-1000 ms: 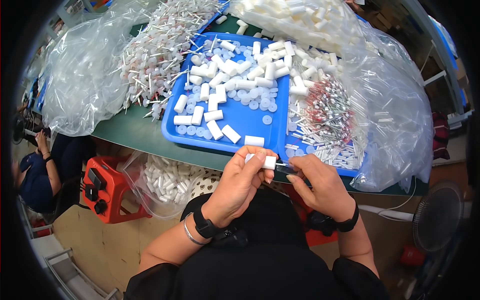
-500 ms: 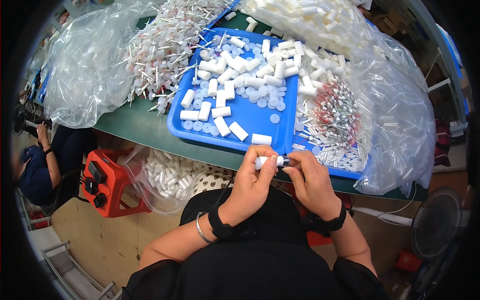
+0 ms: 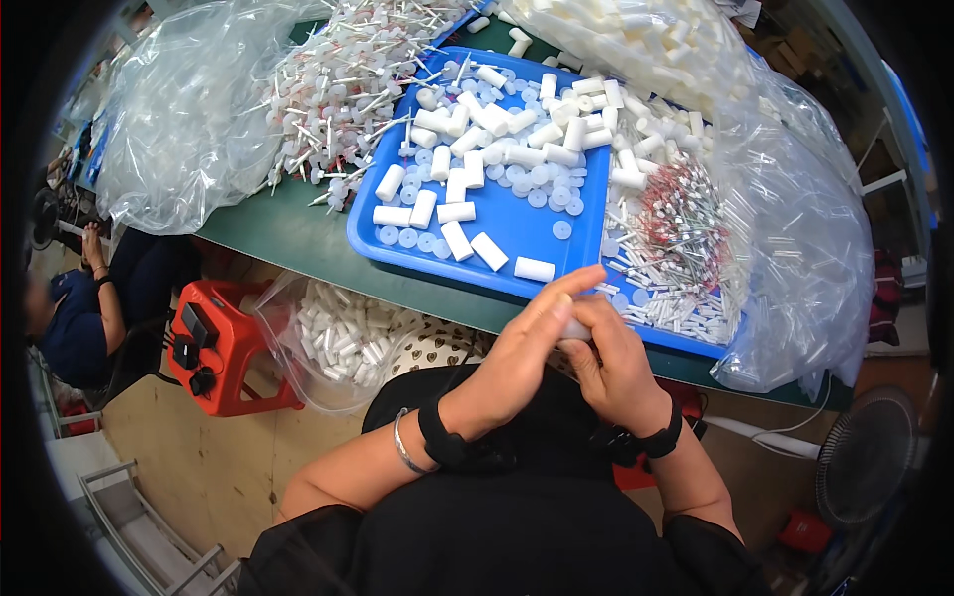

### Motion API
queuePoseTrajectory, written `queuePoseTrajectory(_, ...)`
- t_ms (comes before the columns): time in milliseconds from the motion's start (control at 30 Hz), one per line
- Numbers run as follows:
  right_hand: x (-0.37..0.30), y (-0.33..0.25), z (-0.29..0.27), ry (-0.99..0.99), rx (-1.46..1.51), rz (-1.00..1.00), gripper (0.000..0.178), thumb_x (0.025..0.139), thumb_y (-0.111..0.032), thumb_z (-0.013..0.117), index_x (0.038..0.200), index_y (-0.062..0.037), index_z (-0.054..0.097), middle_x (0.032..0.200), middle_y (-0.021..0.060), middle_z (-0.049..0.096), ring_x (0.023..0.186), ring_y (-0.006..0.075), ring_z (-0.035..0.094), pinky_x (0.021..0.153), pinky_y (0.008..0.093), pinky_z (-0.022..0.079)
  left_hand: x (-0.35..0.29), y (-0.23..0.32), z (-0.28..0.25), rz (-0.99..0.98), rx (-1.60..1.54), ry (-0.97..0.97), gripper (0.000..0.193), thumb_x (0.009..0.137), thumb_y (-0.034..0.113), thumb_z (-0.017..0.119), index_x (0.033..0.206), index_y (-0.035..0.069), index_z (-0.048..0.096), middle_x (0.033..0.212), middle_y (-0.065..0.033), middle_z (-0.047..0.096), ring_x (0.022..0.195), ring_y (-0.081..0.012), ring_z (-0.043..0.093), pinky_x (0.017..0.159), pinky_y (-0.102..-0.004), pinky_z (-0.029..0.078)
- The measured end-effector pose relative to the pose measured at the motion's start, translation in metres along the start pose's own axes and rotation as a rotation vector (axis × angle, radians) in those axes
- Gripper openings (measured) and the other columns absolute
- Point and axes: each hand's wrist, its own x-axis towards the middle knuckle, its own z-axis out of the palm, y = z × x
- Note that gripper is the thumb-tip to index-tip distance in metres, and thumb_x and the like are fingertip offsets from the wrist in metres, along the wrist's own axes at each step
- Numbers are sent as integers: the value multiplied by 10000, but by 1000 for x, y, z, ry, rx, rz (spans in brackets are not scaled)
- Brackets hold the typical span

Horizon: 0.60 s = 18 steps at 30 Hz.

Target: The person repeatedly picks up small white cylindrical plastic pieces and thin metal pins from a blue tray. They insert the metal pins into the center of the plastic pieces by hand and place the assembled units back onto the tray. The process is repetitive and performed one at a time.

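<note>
Close in front of my body, both hands meet around a white cylinder (image 3: 575, 331), of which only a small rounded part shows. My right hand (image 3: 624, 372) is closed on it, with the thumb and fingers wrapped about its sides. Fingers stretched out, my left hand (image 3: 519, 356) lies with its palm side against the piece. Just beyond them is a blue tray (image 3: 437, 270), where white foam-like cylinders (image 3: 489, 251) lie loose among translucent round discs (image 3: 562, 230). The far end of the held piece is hidden by my hands.
Right of the tray, small white tubes and red-and-silver parts (image 3: 681, 219) lie heaped beside a clear plastic bag (image 3: 795, 258). Stemmed white pieces (image 3: 343, 89) pile up at the back left. A red stool (image 3: 238, 382) and a bag of white cylinders (image 3: 343, 338) stand below the green table (image 3: 283, 248).
The white cylinder with its dark tip, pinched between both hands before, is now mostly covered. My left hand has opened flat against it, and my right hand has closed around it.
</note>
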Motion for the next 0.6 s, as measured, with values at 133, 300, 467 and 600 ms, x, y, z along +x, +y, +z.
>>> queuePoseTrajectory(133,3,3,1,69,-144,-32,316,903,-109,722,1171,-17,581,970,159,622,795,334,661,627,390,539,1,2,-2,-107,-222,55,595,1111,398,286,1560,9,321,1577,-118,404,1411,-223,433,1158,-389,372)
queuePoseTrajectory(300,4,9,-1,51,-295,-178,299,876,-124,730,1122,-8,605,899,135,626,685,306,640,569,382,513,-1,-5,-12,-145,-354,-12,581,1105,381,339,1551,8,330,1591,-103,388,1431,-216,416,1175,-392,365)
queuePoseTrajectory(467,8,0,7,53,-329,-178,300,839,-98,731,1098,7,621,816,114,606,639,279,620,521,372,483,-3,-6,-5,-120,-564,-17,540,1094,373,412,1504,22,407,1539,-124,422,1402,-239,434,1181,-427,365)
queuePoseTrajectory(600,12,-11,5,0,-400,-144,197,910,-114,684,1076,-17,640,860,127,648,634,317,623,548,396,485,-4,-12,-5,-66,-575,2,502,1096,373,404,1486,58,422,1574,-111,386,1427,-265,406,1189,-466,355)
